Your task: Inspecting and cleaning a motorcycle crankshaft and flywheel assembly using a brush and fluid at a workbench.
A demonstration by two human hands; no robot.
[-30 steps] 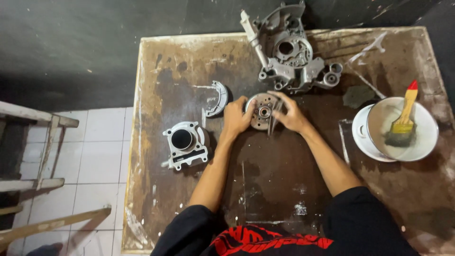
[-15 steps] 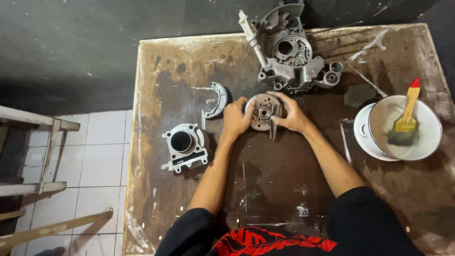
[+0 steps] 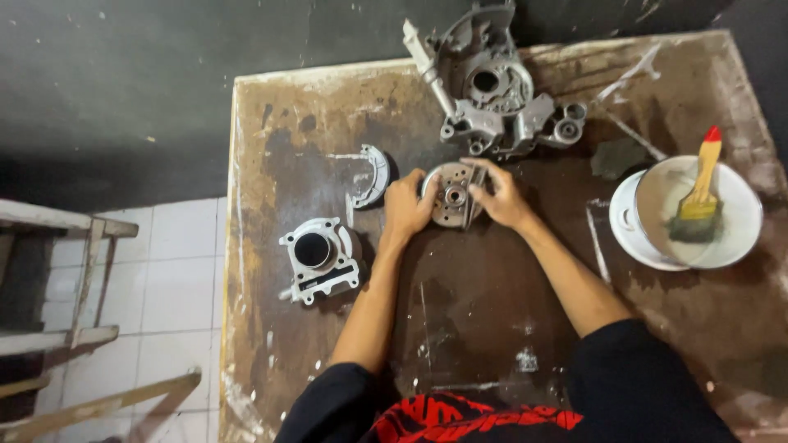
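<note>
The left hand [image 3: 406, 205] and the right hand [image 3: 499, 197] are both wrapped around a round metal part [image 3: 451, 194], one on each side, and they hold it tight just above the middle of the table [image 3: 492, 328]. The fingers cover the left and right rims of the round metal part, so only its face with a small hole in the middle shows. A thin dark piece sticks down from it near the right hand, and it is hard to tell what that piece is. Behind the hands, very close, lies a big grey engine case [image 3: 492, 90], and its top is cut off by the edge of the picture. To the left of the left hand sits a curved metal shoe [image 3: 371, 175], just beside the knuckles. Farther left and nearer to the person stands a metal cylinder block [image 3: 318, 257] with a round dark hole, close to the left edge of the table. On the right, well apart from the hands, is a white bowl [image 3: 739, 238] with a paintbrush [image 3: 699, 201] in it; what is inside the bowl looks murky and is hard to make out. A small dark rag [image 3: 617, 156] lies between the bowl and the engine case. The table is brown and stained, with bare room in front of the hands, between the arms and toward the near edge. The person's body hides the near edge in the middle. Left of the table are white floor tiles [image 3: 172, 279] and some wooden rails [image 3: 74, 271].
</note>
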